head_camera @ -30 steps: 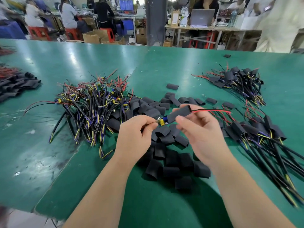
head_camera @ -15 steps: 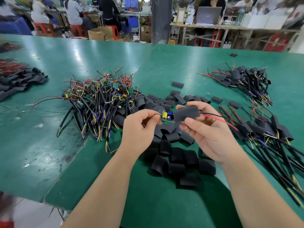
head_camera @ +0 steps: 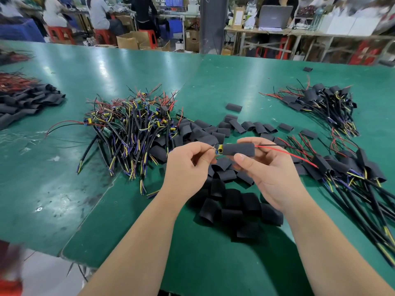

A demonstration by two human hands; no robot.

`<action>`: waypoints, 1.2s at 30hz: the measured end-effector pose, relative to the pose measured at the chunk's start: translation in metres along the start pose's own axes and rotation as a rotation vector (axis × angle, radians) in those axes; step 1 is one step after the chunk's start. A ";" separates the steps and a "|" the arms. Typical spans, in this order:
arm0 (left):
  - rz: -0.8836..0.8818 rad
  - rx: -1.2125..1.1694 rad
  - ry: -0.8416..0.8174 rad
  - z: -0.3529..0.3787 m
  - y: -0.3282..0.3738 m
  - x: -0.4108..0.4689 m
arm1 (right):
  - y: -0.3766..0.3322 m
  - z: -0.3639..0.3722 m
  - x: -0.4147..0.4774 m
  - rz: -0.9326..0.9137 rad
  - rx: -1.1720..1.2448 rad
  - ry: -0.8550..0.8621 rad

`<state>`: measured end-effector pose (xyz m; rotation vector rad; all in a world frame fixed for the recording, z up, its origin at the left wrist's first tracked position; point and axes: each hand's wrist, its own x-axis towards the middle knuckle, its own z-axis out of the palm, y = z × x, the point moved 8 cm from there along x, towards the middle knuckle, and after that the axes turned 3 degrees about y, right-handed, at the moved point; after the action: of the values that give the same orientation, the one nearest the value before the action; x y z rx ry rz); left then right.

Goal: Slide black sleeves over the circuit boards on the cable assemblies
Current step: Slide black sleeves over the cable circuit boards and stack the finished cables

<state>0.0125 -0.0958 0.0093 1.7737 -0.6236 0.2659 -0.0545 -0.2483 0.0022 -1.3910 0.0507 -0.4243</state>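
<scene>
The right grip (head_camera: 275, 174) pinches a black sleeve (head_camera: 239, 149) between thumb and fingers, mid-frame. The left grip (head_camera: 186, 167), at its 9 o'clock, pinches the cable end beside a circuit board (head_camera: 219, 150), which pokes from the sleeve's left mouth. A red wire (head_camera: 286, 153) trails out toward 3 o'clock. The sleeve looks nearly on; next it likely needs pushing left until the board is covered. Loose sleeves (head_camera: 233, 206) lie at 6 o'clock, bare cables (head_camera: 132, 129) at 9 o'clock and sleeved cables (head_camera: 352, 167) at 3 o'clock on the green worktop (head_camera: 53, 189). Nothing appears to obstruct the hands.
</scene>
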 end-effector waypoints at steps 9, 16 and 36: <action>0.029 -0.086 0.091 -0.006 0.004 -0.002 | 0.004 -0.001 0.000 0.057 0.100 0.036; 0.134 -0.021 0.094 -0.005 0.015 -0.002 | 0.020 0.009 -0.003 0.230 0.361 0.058; 0.431 0.179 0.174 -0.007 0.044 -0.008 | 0.017 0.008 -0.002 0.186 0.442 0.077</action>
<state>-0.0167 -0.0949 0.0440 1.7470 -0.8730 0.7844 -0.0497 -0.2383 -0.0129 -0.9255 0.1395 -0.3095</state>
